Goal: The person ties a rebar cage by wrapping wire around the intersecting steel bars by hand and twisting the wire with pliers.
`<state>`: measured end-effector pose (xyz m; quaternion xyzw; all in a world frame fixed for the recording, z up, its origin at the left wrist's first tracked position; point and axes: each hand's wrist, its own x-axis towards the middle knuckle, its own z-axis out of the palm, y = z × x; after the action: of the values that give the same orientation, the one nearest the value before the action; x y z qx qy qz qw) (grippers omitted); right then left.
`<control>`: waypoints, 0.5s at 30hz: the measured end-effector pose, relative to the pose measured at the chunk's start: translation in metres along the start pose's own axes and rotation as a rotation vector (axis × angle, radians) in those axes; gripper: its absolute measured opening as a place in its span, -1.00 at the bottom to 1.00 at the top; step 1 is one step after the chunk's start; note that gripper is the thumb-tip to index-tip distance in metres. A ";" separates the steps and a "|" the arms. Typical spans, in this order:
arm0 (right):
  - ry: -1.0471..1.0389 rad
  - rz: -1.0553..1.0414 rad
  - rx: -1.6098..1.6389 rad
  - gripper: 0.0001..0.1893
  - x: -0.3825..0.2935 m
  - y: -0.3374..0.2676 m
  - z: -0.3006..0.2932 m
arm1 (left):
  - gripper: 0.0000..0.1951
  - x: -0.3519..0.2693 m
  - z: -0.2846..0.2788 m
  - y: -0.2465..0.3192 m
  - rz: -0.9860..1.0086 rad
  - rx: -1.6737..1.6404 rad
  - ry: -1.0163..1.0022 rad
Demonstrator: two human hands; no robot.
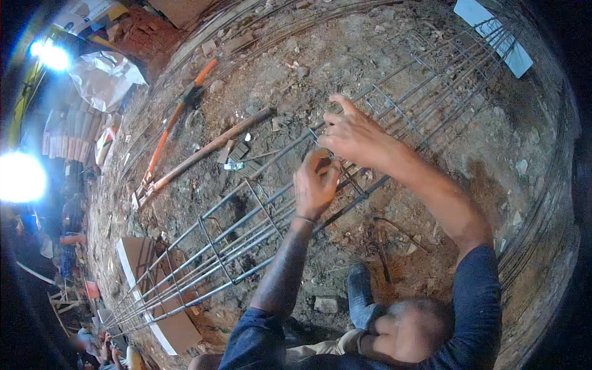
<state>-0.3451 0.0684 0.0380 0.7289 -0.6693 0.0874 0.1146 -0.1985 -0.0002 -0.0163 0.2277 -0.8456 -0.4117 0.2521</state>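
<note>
A long reinforcement cage of steel bars and square stirrups (215,247) runs diagonally across the ground in front of me. My left hand (317,182) is at the middle of the cage, its thumb and fingers curled together beside a stirrup. Just above and to the right, my right hand (354,134) reaches over the upper bars, index finger lifted and the other fingers bent. Whether either hand pinches a thin wire between the fingertips cannot be made out. The nearest whole stirrup (264,206) stands left of my left hand.
Bolt cutters with one orange handle (170,125) lie on the dirt beyond the cage. Boards (162,296) (495,37) lie under both cage ends. Loose bars (532,245) curve along the right. Bright lamps (23,178), crumpled sheeting (105,78) and other people (111,349) are at left.
</note>
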 end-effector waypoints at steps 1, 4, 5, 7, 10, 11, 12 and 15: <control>0.044 0.011 -0.002 -0.94 0.000 0.001 -0.001 | -0.76 0.008 -0.003 0.006 -0.029 0.043 -0.045; 0.049 0.007 -0.066 -0.87 0.004 0.003 -0.006 | -0.73 0.028 -0.011 0.006 0.010 0.178 -0.214; 0.042 0.003 -0.064 -0.87 0.004 0.003 -0.010 | -0.73 0.034 -0.011 0.004 0.046 0.244 -0.296; 0.258 0.068 0.078 -0.68 0.006 0.003 -0.024 | -0.72 0.039 -0.003 -0.012 0.104 0.301 -0.262; 0.558 0.202 0.215 -0.73 -0.004 -0.008 -0.038 | -0.75 0.035 -0.001 -0.033 0.256 0.318 -0.100; 0.800 0.310 0.351 -0.74 -0.009 -0.018 -0.032 | -0.76 0.027 -0.005 -0.045 0.207 0.307 -0.055; 0.785 0.432 0.374 -0.74 -0.029 -0.028 -0.020 | -0.77 0.025 -0.003 -0.043 0.178 0.271 -0.002; 0.623 0.520 0.390 -0.74 -0.057 -0.051 0.023 | -0.79 0.020 0.010 -0.023 0.039 0.193 0.055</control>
<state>-0.3000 0.1206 -0.0029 0.4835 -0.7348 0.4530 0.1454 -0.2156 -0.0194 -0.0354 0.2459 -0.8783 -0.3169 0.2601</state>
